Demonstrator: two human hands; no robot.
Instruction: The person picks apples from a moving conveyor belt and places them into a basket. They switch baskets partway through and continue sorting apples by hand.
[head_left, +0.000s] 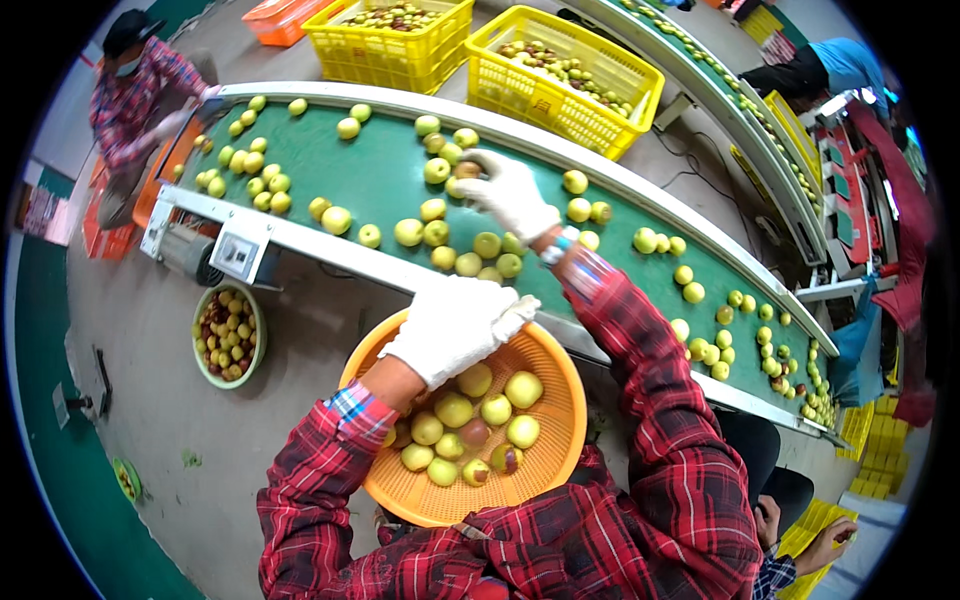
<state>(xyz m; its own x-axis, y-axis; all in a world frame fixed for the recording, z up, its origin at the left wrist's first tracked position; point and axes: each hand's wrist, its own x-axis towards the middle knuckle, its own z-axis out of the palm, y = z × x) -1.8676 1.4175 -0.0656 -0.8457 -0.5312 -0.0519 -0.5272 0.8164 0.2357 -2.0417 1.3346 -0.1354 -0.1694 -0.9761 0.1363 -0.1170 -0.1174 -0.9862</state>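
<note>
My right hand (504, 189), in a white glove, reaches over the green conveyor belt (390, 169). Its thumb and fingers close around a brownish jujube (467, 171), amid several yellow-green jujubes (437, 171). My left hand (455, 324), also gloved, lies over the far rim of an orange plastic basket (566, 420), close to the conveyor's near rail. Its fingers are bunched, and whether anything is inside them is hidden. Inside the basket, in front of my body, are yellow-green jujubes (454, 410), some with brown patches, and a reddish-brown one (474, 433).
Yellow crates (570, 112) of jujubes stand beyond the belt. A pale green tub (262, 337) of mixed fruit sits on the floor, below a motor (184, 251). One gloved person (146, 112) sits at the belt's left end; another person's hand (825, 544) shows at lower right.
</note>
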